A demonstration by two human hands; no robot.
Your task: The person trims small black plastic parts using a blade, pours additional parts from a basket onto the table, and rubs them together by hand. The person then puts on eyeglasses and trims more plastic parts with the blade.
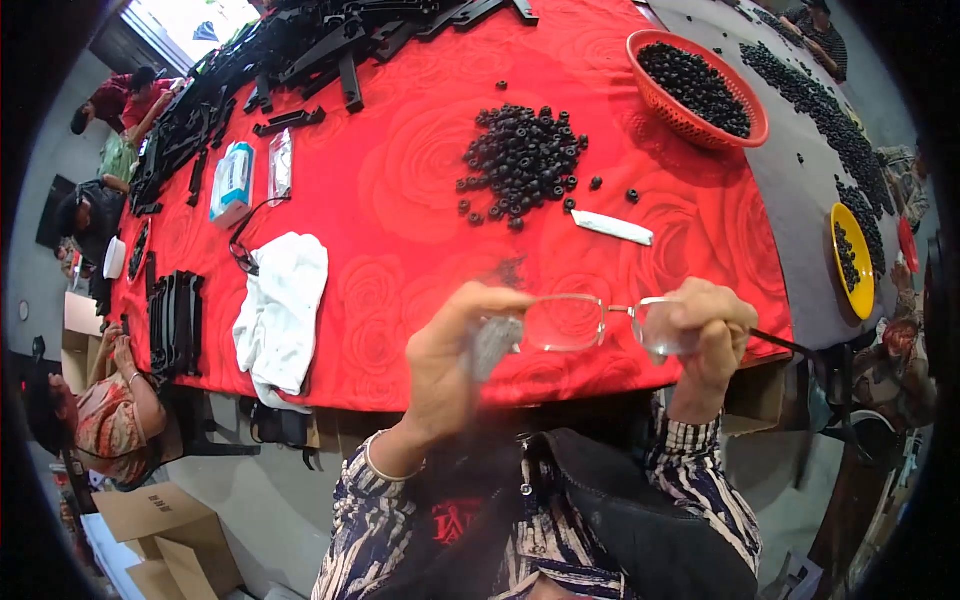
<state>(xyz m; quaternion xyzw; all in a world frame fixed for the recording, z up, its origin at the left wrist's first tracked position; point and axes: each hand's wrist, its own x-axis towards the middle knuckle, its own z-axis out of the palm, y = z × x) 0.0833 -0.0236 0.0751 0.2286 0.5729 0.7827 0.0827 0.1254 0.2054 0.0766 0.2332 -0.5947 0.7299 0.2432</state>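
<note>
- Thin-rimmed, clear-lensed eyeglasses (567, 322) are held in front of the red, rose-patterned tablecloth (390, 225).
- Their left end is pinched by the left hand (443, 352); their right lens is pinched by the right hand (706, 325).
- At nine o'clock from them, a crumpled white cloth (285, 310) is seen; at eleven, heaped small black pieces (525, 160).

Red letters (455, 521) on black garment (472, 478); dark print (160, 503) on carton (150, 522).

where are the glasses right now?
Head view, slightly right of centre: the glasses are between the left hand and right hand, near the tablecloth's front edge.
</note>
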